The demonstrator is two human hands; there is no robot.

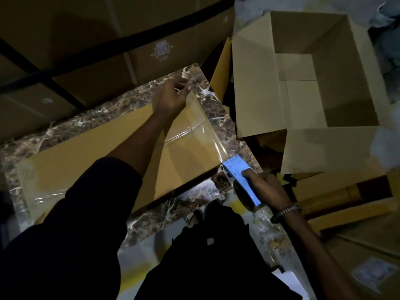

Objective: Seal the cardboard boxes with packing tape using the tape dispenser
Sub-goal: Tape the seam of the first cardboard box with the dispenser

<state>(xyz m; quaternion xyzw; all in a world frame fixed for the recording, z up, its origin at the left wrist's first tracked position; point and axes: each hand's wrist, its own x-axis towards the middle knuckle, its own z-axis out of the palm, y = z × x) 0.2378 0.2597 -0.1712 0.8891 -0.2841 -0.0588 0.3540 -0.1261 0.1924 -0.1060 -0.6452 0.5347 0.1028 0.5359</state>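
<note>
A flat yellow-brown cardboard box (86, 156) lies on a dark marble table (229, 126). Clear packing tape (207, 131) runs along the box's right end, from its far corner down to the near corner. My left hand (168, 98) rests at the far corner of the box, fingers pinched on the tape's end there. My right hand (268, 191) grips a blue tape dispenser (240, 176) just off the box's near right corner, with the tape stretched from the dispenser's mouth onto the box.
A large open cardboard box (307, 68) stands to the right of the table, its flaps spread. Stacked closed cartons (108, 46) fill the back. More flattened cardboard (346, 202) lies at lower right. My dark-clothed legs are below the table edge.
</note>
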